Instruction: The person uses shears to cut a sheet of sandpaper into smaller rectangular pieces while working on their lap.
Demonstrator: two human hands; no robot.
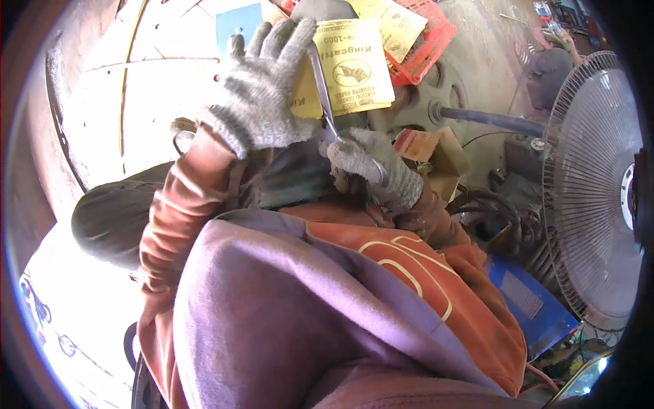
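My left hand (pixel 262 92), in a grey knit glove, has its fingers spread out flat. It lies over the left part of a yellow-backed sandpaper sheet (pixel 371 51) with dark print. The glove hides that side of the sheet. In my right hand (pixel 361 160), also gloved, are scissors (pixel 319 78). Their long metal blade slants up across the yellow paper, close beside the left fingers. The handles are partly covered by the right fingers. Whether the blades are closed on the paper, I cannot tell.
Behind the sheet, a red plastic basket (pixel 436 44) holds more yellow sandpaper (pixel 402 31). A blue square piece (pixel 238 24) lies at the far left. To the right stand an open cardboard box (pixel 446 160) and a large fan (pixel 593 184). Another person (pixel 548 71) is at the far right.
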